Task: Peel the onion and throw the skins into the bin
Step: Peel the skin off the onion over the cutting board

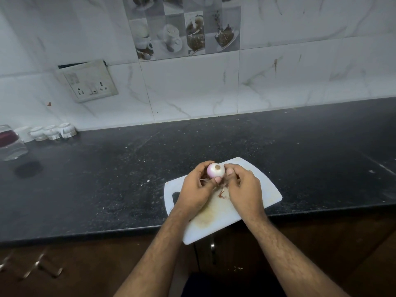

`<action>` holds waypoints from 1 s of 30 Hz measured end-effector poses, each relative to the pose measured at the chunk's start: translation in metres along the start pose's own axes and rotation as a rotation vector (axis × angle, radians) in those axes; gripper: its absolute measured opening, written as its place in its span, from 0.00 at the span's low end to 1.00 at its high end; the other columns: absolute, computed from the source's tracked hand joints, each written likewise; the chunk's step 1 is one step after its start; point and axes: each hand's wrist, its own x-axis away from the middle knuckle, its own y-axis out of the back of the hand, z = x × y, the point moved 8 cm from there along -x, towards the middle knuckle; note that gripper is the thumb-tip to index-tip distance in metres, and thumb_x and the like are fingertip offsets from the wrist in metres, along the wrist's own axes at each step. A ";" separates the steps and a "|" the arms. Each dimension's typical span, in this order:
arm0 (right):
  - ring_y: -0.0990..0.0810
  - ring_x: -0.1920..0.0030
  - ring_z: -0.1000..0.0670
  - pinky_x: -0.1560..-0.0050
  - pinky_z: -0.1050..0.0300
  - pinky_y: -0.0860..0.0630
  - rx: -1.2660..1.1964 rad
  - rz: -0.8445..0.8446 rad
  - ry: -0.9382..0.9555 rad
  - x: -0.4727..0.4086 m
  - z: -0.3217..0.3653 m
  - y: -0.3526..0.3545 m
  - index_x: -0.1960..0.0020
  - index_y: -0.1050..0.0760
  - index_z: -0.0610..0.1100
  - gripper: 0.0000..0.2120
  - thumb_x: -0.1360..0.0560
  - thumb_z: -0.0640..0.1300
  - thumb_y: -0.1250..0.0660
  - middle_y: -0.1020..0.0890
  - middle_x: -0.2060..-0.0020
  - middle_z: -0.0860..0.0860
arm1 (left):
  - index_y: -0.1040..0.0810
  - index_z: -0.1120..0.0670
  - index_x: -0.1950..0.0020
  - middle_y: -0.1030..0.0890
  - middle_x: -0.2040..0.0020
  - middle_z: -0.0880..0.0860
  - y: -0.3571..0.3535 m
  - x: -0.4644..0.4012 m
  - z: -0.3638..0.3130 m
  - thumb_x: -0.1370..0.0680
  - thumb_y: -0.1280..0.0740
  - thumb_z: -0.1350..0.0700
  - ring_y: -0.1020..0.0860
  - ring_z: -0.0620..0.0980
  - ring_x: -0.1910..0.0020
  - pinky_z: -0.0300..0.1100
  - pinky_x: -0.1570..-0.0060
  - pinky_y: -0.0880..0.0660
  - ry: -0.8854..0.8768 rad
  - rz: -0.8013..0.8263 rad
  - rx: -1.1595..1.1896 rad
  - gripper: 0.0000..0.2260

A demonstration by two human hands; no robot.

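A small, pale pink onion, mostly bare of skin with its brown root end facing up, is held above a white cutting board. My left hand grips it from the left, thumb pressed on its near side. My right hand holds its right side with curled fingers and thumb. A loose flap of skin hangs under my left fingers. Small reddish skin scraps lie on the board between my hands. No bin is in view.
The board overhangs the front edge of a black speckled counter. Small white cups and a glass jar stand at the far left by the tiled wall. A wall socket sits above them.
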 end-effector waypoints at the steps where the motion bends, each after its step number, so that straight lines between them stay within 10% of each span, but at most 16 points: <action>1: 0.20 0.43 0.53 0.41 0.52 0.21 -0.023 -0.035 -0.016 -0.001 -0.001 0.004 0.38 0.20 0.50 0.12 0.16 0.45 0.40 0.16 0.46 0.57 | 0.23 0.48 0.31 0.16 0.40 0.44 0.001 0.001 -0.001 0.19 0.26 0.53 0.18 0.40 0.42 0.34 0.44 0.22 -0.001 -0.019 -0.025 0.17; 10: 0.25 0.32 0.50 0.31 0.55 0.29 -0.004 -0.004 -0.181 -0.001 -0.011 0.012 0.29 0.26 0.44 0.17 0.15 0.42 0.43 0.21 0.33 0.50 | 0.30 0.53 0.28 0.23 0.44 0.40 0.008 -0.004 -0.005 0.12 0.40 0.51 0.24 0.36 0.47 0.19 0.55 0.31 0.057 -0.100 -0.157 0.14; 18: 0.37 0.22 0.44 0.24 0.50 0.38 0.166 0.160 -0.191 -0.007 -0.016 0.010 0.21 0.39 0.40 0.26 0.16 0.49 0.40 0.36 0.21 0.45 | 0.32 0.51 0.30 0.20 0.40 0.45 0.000 -0.015 -0.005 0.12 0.41 0.47 0.20 0.33 0.44 0.28 0.48 0.26 0.040 -0.001 -0.246 0.13; 30: 0.34 0.24 0.48 0.26 0.48 0.39 0.489 0.327 0.106 -0.022 -0.012 -0.009 0.19 0.42 0.46 0.35 0.18 0.65 0.47 0.31 0.23 0.50 | 0.32 0.52 0.34 0.22 0.44 0.41 0.000 -0.018 -0.005 0.13 0.41 0.49 0.22 0.33 0.46 0.29 0.50 0.28 -0.031 -0.053 -0.232 0.10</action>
